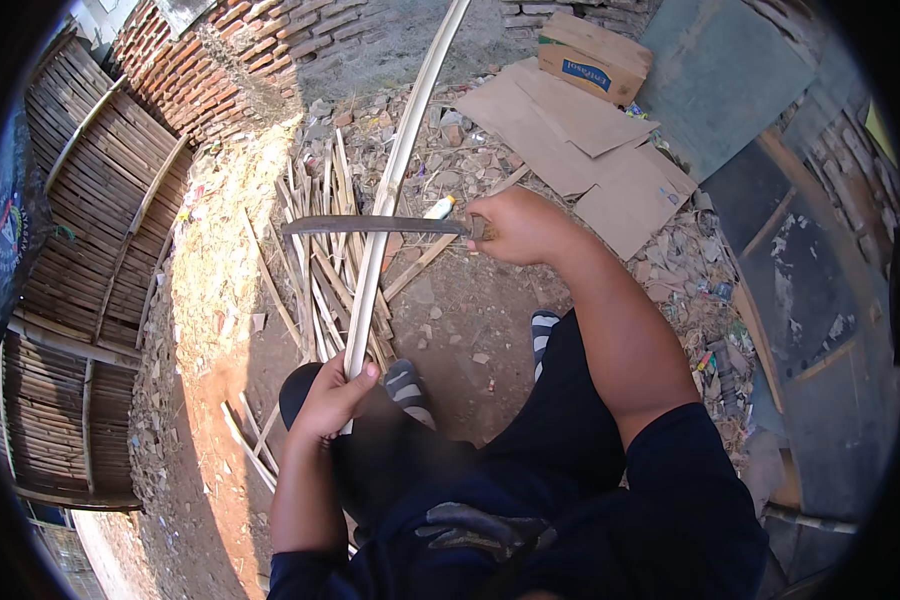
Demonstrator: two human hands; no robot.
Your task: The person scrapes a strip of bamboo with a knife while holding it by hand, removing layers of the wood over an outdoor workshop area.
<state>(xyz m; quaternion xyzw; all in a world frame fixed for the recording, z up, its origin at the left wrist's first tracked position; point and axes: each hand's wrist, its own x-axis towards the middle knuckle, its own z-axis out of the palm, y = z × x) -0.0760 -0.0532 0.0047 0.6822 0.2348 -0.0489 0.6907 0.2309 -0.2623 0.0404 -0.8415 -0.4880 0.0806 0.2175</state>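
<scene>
Bamboo-slat panels, far left. Loose strips, heaped on the ground. Left hand: closed round the lower part of one long pale bamboo strip, slanting up and away. Long dark blade, crossing the pale strip; contact uncertain. Right hand: clenched on the blade's handle. Brown cardboard sheets, right; box, beyond.

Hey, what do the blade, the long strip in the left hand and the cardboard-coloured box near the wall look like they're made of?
Blade: probably metal, dull and dark grey-brown, judging by its thin, rigid shape.
Strip: likely split bamboo, pale and fairly smooth, long and narrow, though other wood is possible.
Box: apparently cardboard, matte brown with flat panels.
</scene>
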